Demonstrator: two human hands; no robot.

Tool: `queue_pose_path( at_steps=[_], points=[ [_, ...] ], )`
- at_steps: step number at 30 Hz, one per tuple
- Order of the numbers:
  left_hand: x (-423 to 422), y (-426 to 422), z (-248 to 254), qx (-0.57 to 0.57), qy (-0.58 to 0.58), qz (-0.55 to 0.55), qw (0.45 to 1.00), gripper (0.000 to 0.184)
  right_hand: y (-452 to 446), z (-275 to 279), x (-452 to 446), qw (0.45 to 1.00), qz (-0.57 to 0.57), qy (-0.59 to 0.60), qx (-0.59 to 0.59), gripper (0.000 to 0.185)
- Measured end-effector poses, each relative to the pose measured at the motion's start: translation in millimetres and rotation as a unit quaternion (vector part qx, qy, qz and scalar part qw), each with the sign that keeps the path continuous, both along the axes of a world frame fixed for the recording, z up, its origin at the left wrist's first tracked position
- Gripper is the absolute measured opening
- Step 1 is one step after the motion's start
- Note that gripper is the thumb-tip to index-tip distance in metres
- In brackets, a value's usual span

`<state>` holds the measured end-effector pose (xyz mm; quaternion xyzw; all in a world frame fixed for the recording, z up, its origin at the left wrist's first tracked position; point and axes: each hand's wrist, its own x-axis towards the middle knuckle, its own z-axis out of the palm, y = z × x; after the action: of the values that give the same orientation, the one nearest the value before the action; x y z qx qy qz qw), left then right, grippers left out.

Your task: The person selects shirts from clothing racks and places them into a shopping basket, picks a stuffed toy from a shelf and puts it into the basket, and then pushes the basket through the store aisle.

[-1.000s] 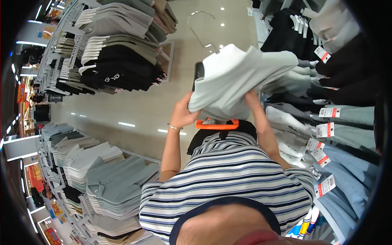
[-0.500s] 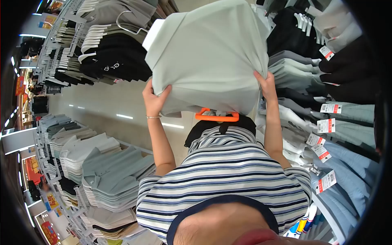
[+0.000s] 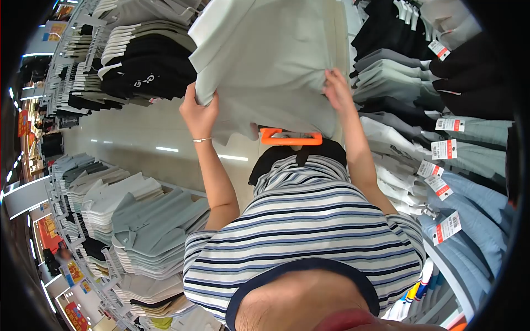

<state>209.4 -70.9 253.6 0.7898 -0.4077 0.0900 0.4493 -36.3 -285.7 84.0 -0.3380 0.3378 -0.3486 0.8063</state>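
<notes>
A pale grey-green shirt (image 3: 270,60) is spread out in front of me, its upper part cut off by the top of the view. My left hand (image 3: 200,115) is closed on the shirt's left edge, thumb on top. At the opposite edge, my right hand (image 3: 338,91) has its fingertips pinched against the fabric. Below the shirt's lower hem shows an orange handle-like frame (image 3: 291,138) in front of my waist; what it belongs to is partly hidden.
Racks of hanging shirts line both sides: black shirts (image 3: 146,71) at upper left, grey-green polo shirts (image 3: 157,220) at lower left. On the right hang light blue garments (image 3: 469,215) with price tags (image 3: 446,227). A tiled floor (image 3: 132,135) runs between the racks.
The shirt has moved up and away, and its hanger hook has left the view. Both hands have risen in the view; the right hand has also shifted left.
</notes>
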Motion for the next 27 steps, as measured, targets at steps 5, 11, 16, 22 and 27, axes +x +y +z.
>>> queue_pose_path(
  at_steps=[5,11,16,22,27],
  points=[
    [-2.6,-5.4,-12.2,0.065,-0.052,0.045,0.996,0.029,28.9,-1.0,0.7,0.987,0.041,-0.105,0.116,0.036],
    [-0.2,-12.3,-59.0,0.175,-0.063,0.053,0.981,0.032,50.8,-32.0,-37.6,0.993,-0.019,0.021,0.116,0.027],
    [-1.4,-25.5,-123.8,0.315,-0.049,0.015,0.948,0.034,75.0,-61.1,-97.5,0.989,-0.04,0.025,0.142,0.018],
    [-20.6,-46.5,-164.6,0.383,-0.023,-0.068,0.921,0.03,96.4,-84.9,-138.7,0.973,-0.104,0.034,0.202,0.016],
    [-34.4,-72.3,-198.8,0.409,0.019,-0.135,0.902,0.033,101.6,-81.5,-144.8,0.969,-0.128,0.062,0.203,0.017]
  ],
)
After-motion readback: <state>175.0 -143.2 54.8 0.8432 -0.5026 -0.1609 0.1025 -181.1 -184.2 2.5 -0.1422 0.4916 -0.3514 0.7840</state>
